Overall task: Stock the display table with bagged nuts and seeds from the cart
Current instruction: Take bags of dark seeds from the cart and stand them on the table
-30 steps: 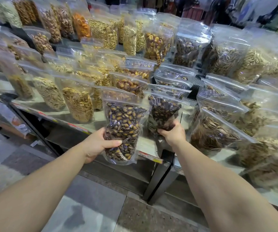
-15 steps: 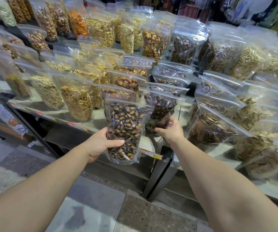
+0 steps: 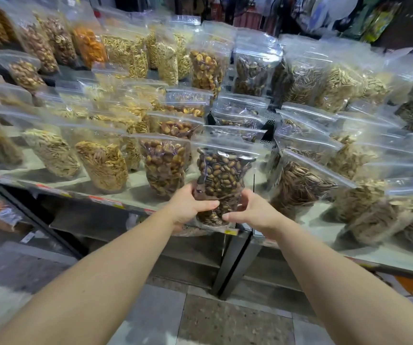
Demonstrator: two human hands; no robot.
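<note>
A clear zip bag of dark striped seeds [image 3: 221, 179] stands upright at the front edge of the display table [image 3: 135, 179]. My left hand [image 3: 190, 207] grips its lower left side, thumb across the front. My right hand [image 3: 252, 211] grips its lower right side. The bag's bottom is hidden behind my fingers. To its left stands a bag of brown nuts [image 3: 165, 165]; to its right leans a bag of striped sunflower seeds [image 3: 297, 185]. The cart is out of view.
Rows of bagged nuts and seeds cover the stepped table, pale seeds [image 3: 103, 165] to the left, darker ones to the right. A dark metal table leg [image 3: 235, 265] stands below my hands. Tiled floor [image 3: 200, 319] lies underneath.
My left hand carried the bag of dark seeds right and forward onto the table's front edge. My right hand let go of the bag behind and took hold of this one.
</note>
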